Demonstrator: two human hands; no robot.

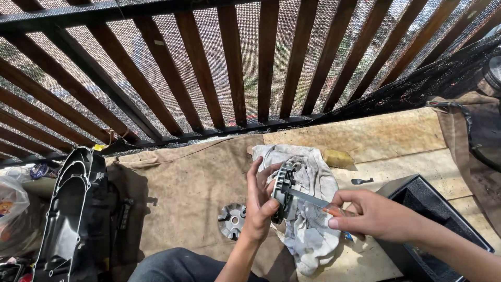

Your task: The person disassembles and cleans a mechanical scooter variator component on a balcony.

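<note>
Here, left hand (259, 201) fingers clamp ribbed round metal disc (283, 189); right hand (365, 213) fingers pinch thin flat blade (308, 197).

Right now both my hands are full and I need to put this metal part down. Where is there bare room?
Freest is the brown cloth between the black engine cover and the round metal disc. The pale board beyond the white rag is also bare. Crowded: around the left hand, right hand and black box.

Clear plastic bag (11, 206), colourful packet inside, far left.
</note>
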